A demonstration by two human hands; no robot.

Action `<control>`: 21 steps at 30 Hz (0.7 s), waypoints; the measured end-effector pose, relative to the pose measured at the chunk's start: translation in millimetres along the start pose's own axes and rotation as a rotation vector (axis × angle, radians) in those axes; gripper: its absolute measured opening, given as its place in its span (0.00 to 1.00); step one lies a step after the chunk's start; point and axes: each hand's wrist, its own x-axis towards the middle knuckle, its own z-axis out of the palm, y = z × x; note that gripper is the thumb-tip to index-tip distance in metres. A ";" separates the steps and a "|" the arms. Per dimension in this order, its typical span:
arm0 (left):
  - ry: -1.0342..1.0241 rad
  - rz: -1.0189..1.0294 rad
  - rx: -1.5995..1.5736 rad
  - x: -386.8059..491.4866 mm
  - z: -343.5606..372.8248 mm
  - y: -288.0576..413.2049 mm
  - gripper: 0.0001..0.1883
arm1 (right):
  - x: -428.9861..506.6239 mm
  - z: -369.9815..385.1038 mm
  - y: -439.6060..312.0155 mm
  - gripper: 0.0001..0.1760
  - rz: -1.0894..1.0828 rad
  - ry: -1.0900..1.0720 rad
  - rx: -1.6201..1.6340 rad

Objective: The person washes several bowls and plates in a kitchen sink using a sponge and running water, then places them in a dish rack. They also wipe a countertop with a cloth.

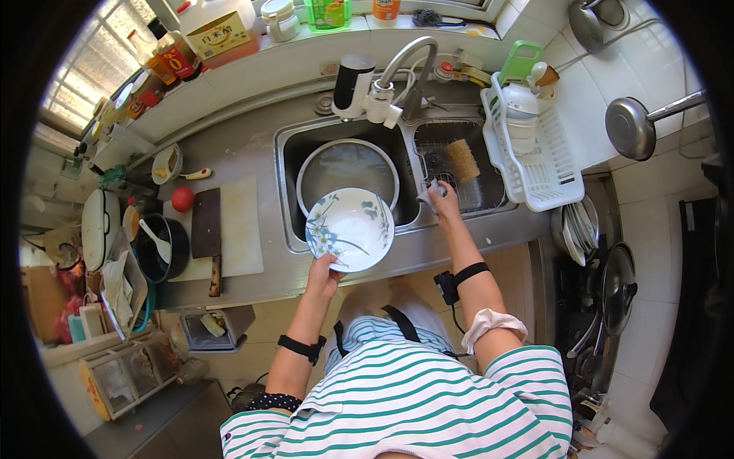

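Observation:
With my left hand (325, 274) I grip the near rim of a white plate (358, 229) with blue-green flowers. It is held over the front edge of the left sink basin (291, 172), overlapping a round metal basin (344, 166) of cloudy water. My right hand (445, 199) is closed around a bunched grey cloth (431, 194) at the near left corner of the right sink basin. A tan loofah sponge (462, 160) lies in that basin, on a wire rack (438, 150).
A white dish rack (550, 172) with stacked bowls (520, 123) stands right of the sink. On the left are a cleaver (206, 224), a cutting board (243, 229), a tomato (183, 199) and a black pot (163, 246). The faucet (395, 72) arches over the sink's back.

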 end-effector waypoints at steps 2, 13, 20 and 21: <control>-0.006 -0.004 0.018 2.0 12.6 -7.7 0.25 | 11.8 -5.2 -3.5 0.23 -0.050 -0.130 0.014; 0.181 0.113 -0.007 -6.6 53.6 -57.4 0.25 | 73.6 -16.6 39.5 0.26 -0.193 -0.070 -0.609; 0.185 0.175 -0.164 -20.3 41.9 -88.9 0.24 | 70.9 -14.6 48.4 0.38 -0.411 -0.074 -0.863; 0.175 0.181 -0.168 -25.3 37.7 -92.8 0.23 | 67.4 -14.1 45.1 0.39 -0.446 -0.122 -0.956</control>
